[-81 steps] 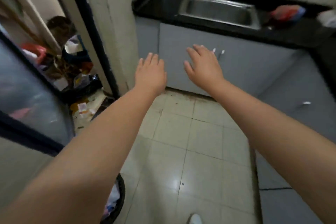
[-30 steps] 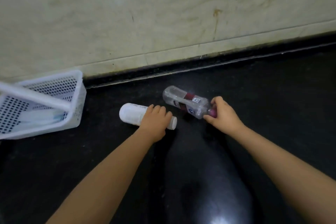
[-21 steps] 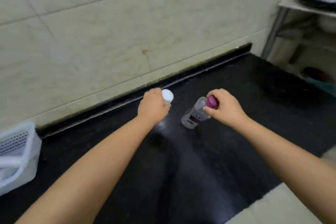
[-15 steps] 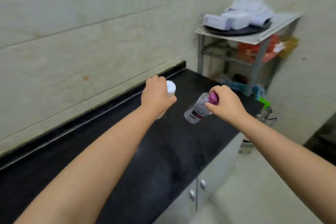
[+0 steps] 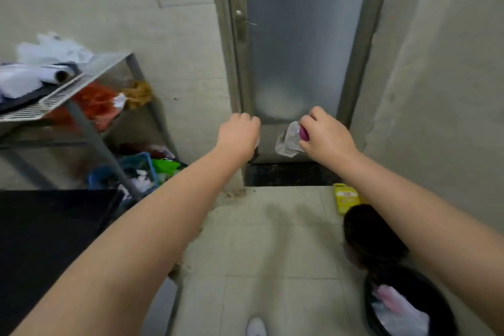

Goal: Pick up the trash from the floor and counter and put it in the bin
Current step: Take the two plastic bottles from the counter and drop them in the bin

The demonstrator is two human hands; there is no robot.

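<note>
My right hand grips a clear plastic bottle by its purple cap, and the bottle hangs to the left of my fingers. My left hand is closed around a white bottle, which my fingers almost fully hide; only a sliver shows at the right edge of my fist. Both hands are held out at mid-height in front of a frosted door. The black round bin stands on the floor at the lower right, under my right forearm, with white and pink trash inside.
A yellow package lies on the tiled floor near the door sill. A metal rack with bags and rolls stands at the left, with a blue basket and clutter beneath it. The black counter ends at lower left. A dark bag sits behind the bin.
I lifted both bottles off the black counter and turned right. The view swung from the counter and wall to the door, floor and bin, with both bottles still in hand.
</note>
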